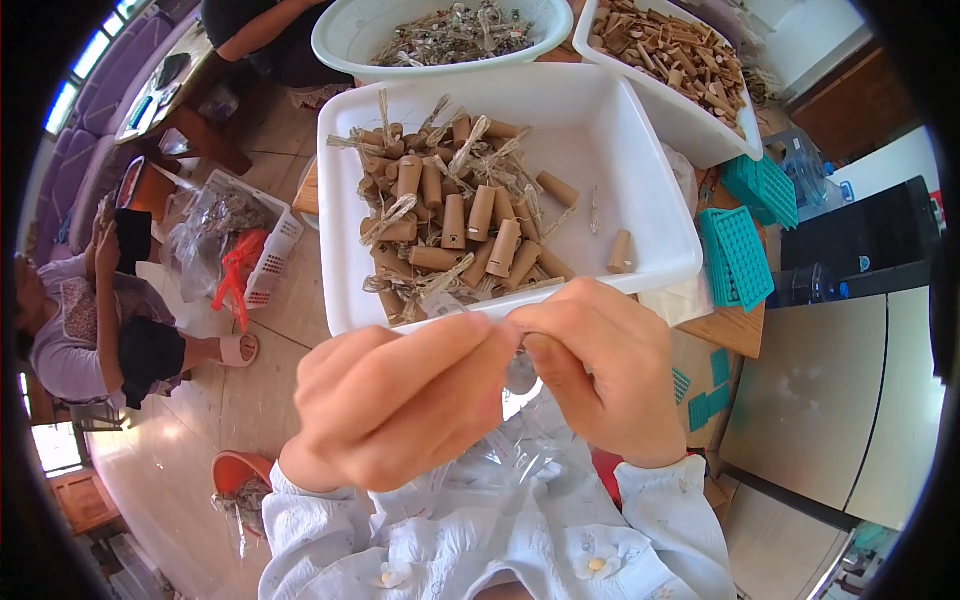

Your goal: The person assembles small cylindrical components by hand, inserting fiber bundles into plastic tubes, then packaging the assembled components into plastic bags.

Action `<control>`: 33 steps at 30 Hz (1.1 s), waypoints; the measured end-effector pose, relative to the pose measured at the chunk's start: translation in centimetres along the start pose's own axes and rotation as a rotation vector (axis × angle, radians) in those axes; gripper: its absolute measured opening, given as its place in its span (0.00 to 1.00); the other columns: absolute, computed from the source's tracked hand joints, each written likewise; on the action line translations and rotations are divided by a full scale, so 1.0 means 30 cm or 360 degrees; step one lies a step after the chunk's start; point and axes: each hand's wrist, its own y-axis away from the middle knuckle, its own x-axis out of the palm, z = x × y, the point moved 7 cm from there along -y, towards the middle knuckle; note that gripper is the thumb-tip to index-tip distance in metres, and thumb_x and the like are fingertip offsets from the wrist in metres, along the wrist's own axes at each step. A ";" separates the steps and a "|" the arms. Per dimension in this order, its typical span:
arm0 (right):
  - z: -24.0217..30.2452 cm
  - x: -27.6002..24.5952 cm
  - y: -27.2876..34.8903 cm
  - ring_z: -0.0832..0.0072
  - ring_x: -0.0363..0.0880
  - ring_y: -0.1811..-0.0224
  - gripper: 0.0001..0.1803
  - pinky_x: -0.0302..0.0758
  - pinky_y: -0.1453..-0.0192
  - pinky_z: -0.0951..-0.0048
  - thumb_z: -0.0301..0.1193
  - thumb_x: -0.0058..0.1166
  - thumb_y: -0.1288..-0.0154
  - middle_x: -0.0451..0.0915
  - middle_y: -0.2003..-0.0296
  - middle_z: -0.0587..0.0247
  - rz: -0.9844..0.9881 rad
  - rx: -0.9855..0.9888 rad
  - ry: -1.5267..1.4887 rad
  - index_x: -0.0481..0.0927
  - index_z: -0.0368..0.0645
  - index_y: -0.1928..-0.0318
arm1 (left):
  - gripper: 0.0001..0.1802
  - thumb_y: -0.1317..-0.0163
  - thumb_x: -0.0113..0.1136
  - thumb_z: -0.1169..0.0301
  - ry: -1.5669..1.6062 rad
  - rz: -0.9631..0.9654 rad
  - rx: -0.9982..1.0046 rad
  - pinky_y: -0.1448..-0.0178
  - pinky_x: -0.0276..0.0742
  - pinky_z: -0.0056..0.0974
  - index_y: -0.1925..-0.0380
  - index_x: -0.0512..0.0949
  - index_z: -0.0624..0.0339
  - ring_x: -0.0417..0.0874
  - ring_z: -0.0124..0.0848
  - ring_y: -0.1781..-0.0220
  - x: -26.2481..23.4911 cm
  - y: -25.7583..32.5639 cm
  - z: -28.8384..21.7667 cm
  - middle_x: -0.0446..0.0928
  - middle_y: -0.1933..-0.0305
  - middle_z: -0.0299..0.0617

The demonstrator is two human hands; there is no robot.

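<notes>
The left hand and right hand meet at the near edge of a white tray, fingertips closed together on a small piece that is mostly hidden, so its kind cannot be told. Clear film hangs below them over the lap. The tray rests on a wooden table; brown tubes with straw-coloured strands heap on its left, and a lone tube stands toward the right. Beyond sit a pale basin and, far right, a white bin of brown pieces. Teal racks lean right of the tray, near a black screen and a pale cabinet. On the tiled floor to the left are a white basket with a red bag and, nearer, an orange bucket. A seated person is at far left, before a purple sofa; another person's arm shows beyond the tray.
</notes>
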 end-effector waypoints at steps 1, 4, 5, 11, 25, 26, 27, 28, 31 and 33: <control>0.003 0.004 -0.001 0.62 0.71 0.74 0.09 0.69 0.71 0.68 0.19 0.55 0.53 0.70 0.76 0.58 0.0005 -0.0021 -0.0006 0.72 0.36 0.68 | 0.15 0.71 0.64 0.78 -0.0043 0.0080 0.0008 0.81 0.62 0.23 0.75 0.81 0.62 0.69 0.23 0.84 0.022 0.003 -0.005 0.76 0.68 0.38; 0.005 0.025 -0.001 0.63 0.71 0.74 0.09 0.69 0.70 0.69 0.20 0.54 0.55 0.69 0.76 0.58 0.0047 -0.0103 0.0092 0.72 0.36 0.69 | 0.16 0.70 0.64 0.78 -0.0143 0.0151 0.0008 0.82 0.65 0.26 0.73 0.81 0.62 0.74 0.25 0.81 0.045 0.004 0.008 0.76 0.69 0.37; 0.006 0.031 -0.002 0.63 0.71 0.74 0.09 0.69 0.70 0.69 0.20 0.54 0.55 0.69 0.76 0.58 0.0047 -0.0105 0.0094 0.72 0.36 0.69 | 0.16 0.70 0.64 0.78 -0.0144 0.0148 0.0009 0.82 0.65 0.26 0.73 0.81 0.62 0.74 0.25 0.81 0.052 0.003 0.012 0.76 0.69 0.37; 0.032 0.050 -0.008 0.69 0.69 0.75 0.09 0.69 0.71 0.73 0.23 0.52 0.59 0.65 0.78 0.62 0.0093 -0.0284 0.0401 0.70 0.38 0.73 | 0.10 0.65 0.62 0.81 0.0089 0.0181 -0.0379 0.79 0.69 0.29 0.78 0.78 0.60 0.75 0.28 0.79 0.053 -0.014 0.073 0.74 0.75 0.35; -0.040 -0.038 0.000 0.73 0.66 0.81 0.03 0.63 0.78 0.77 0.21 0.45 0.47 0.70 0.78 0.62 -0.0471 -0.0111 -0.0476 0.72 0.37 0.76 | 0.09 0.55 0.38 0.86 0.1205 0.0287 -0.0793 0.72 0.68 0.31 0.78 0.68 0.66 0.70 0.31 0.79 0.085 0.075 0.192 0.69 0.77 0.43; -0.047 -0.033 0.003 0.73 0.66 0.81 0.03 0.63 0.78 0.77 0.21 0.45 0.47 0.70 0.78 0.62 -0.0468 -0.0111 -0.0473 0.72 0.37 0.76 | 0.08 0.56 0.39 0.85 0.1200 0.0445 -0.0766 0.72 0.67 0.33 0.79 0.68 0.66 0.70 0.34 0.77 0.107 0.068 0.172 0.68 0.78 0.44; -0.050 -0.036 0.010 0.74 0.66 0.81 0.04 0.62 0.79 0.77 0.22 0.45 0.45 0.70 0.79 0.62 -0.0506 -0.0139 -0.0454 0.71 0.37 0.75 | 0.03 0.55 0.45 0.78 0.1187 0.0539 -0.0707 0.72 0.65 0.33 0.80 0.68 0.66 0.69 0.36 0.76 0.123 0.068 0.166 0.66 0.79 0.45; -0.049 -0.040 0.013 0.74 0.66 0.82 0.04 0.61 0.80 0.78 0.23 0.46 0.44 0.70 0.79 0.62 -0.0545 -0.0170 -0.0439 0.71 0.37 0.75 | 0.03 0.55 0.45 0.78 0.1185 0.0537 -0.0706 0.72 0.65 0.33 0.80 0.68 0.66 0.69 0.36 0.76 0.124 0.060 0.161 0.66 0.79 0.45; -0.050 -0.031 0.018 0.75 0.66 0.83 0.04 0.62 0.80 0.78 0.25 0.46 0.41 0.71 0.80 0.64 -0.0476 -0.0043 -0.0399 0.72 0.38 0.72 | 0.14 0.55 0.56 0.64 0.1178 0.0565 -0.0741 0.74 0.63 0.32 0.78 0.70 0.65 0.68 0.34 0.78 0.135 0.049 0.156 0.65 0.79 0.42; -0.040 -0.027 0.012 0.75 0.67 0.84 0.04 0.62 0.80 0.79 0.25 0.46 0.40 0.72 0.80 0.64 -0.0401 -0.0059 -0.0388 0.73 0.39 0.70 | 0.13 0.54 0.57 0.65 0.1140 0.0534 -0.0738 0.76 0.62 0.32 0.78 0.70 0.64 0.67 0.33 0.79 0.130 0.038 0.157 0.65 0.80 0.42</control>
